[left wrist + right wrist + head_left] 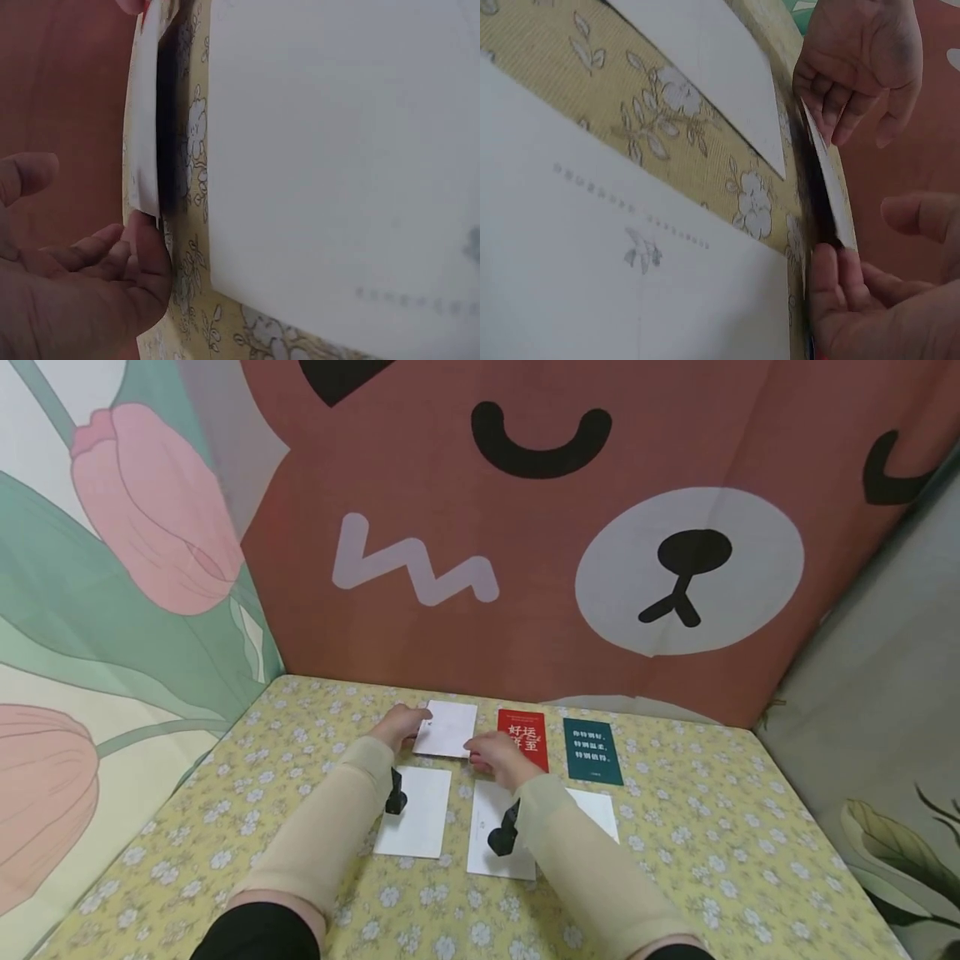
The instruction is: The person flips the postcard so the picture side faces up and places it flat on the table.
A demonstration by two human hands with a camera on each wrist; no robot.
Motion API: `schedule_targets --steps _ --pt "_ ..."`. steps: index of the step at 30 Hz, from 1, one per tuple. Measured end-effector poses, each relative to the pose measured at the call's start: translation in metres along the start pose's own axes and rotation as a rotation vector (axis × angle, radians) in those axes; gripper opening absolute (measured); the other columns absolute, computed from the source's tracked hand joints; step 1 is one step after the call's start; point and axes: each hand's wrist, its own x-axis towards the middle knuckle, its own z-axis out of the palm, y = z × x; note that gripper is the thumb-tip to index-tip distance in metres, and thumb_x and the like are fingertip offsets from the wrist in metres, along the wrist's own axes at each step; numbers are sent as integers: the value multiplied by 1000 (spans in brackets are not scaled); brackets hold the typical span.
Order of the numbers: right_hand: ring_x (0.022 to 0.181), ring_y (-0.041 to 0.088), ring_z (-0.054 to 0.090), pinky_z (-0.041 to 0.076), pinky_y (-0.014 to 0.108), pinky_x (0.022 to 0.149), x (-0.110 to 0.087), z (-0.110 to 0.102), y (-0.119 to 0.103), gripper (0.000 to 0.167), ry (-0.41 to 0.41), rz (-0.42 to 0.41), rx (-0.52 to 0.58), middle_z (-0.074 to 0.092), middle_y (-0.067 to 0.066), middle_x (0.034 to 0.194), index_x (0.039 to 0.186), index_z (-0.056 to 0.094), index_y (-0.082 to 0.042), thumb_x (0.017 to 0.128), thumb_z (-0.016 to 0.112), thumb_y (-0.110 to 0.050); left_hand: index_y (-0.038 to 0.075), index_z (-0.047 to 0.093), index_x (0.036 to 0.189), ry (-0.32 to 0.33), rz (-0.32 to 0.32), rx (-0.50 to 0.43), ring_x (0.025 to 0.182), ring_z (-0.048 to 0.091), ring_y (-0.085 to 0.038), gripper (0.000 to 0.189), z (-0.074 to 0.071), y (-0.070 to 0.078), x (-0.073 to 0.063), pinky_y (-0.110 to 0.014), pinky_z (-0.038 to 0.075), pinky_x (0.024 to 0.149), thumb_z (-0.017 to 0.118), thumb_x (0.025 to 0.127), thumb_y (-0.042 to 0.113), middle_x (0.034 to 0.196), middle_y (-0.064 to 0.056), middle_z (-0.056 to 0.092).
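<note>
Both hands are at the edges of a white card (447, 729), which is lifted a little off the cloth with a dark gap under it. My left hand (401, 725) supports its left end on the fingers, the thumb raised apart from it in the left wrist view. At the opposite end, the fingertips of my right hand (504, 758) touch the card's edge from below, thumb also held away in the right wrist view. A red card (522, 727) with white characters lies beside the right hand, which overlaps it in the head view.
Nearer me lie a white card (412, 814), another white card (487, 852) under the right wrist, and a third white card (600, 812) partly hidden by the right forearm. A teal card (592, 752) lies right of the red one. Floral cloth (705, 835) covers the table.
</note>
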Motion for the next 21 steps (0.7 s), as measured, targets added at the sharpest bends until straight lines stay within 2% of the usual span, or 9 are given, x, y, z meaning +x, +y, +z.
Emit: schedule_targets --steps 4,6,10,14,18,21 --pt "103 26 61 53 39 96 1 5 2 48 45 -56 -2 57 21 137 145 51 7 100 63 -4 -7 34 154 -10 21 -31 126 50 -32 59 -1 -2 1 -44 46 105 54 105 21 150 -25 42" --pt "102 25 62 53 39 95 3 8 3 50 76 -84 0 56 22 140 147 49 7 99 62 -1 -7 40 150 -10 38 -44 117 53 -28 54 -1 -2 3 -42 48 100 53 106 20 145 -23 47" --pt "108 29 64 53 41 98 3 11 5 48 125 -109 32 57 22 138 144 52 5 98 64 -1 -7 49 146 31 104 -114 96 58 -20 44 -2 -2 6 -34 50 84 48 109 17 127 -18 57" --pt "104 28 66 55 40 94 3 12 8 46 127 -127 36 59 21 132 142 56 5 97 65 -1 -6 55 142 88 152 -219 81 61 -12 38 -3 -1 6 -26 51 73 45 111 14 108 -11 64" --pt "100 24 64 56 37 90 2 11 8 45 123 -142 16 59 21 133 141 57 5 97 64 0 -4 61 137 65 171 -291 81 62 -11 34 -4 0 6 -29 53 77 47 111 13 102 -6 65" --pt "94 23 61 54 33 84 0 9 8 47 128 -156 -5 58 21 137 144 55 5 97 60 2 -3 62 135 0 189 -310 83 62 -13 33 -3 0 7 -31 52 78 46 112 14 100 -4 65"
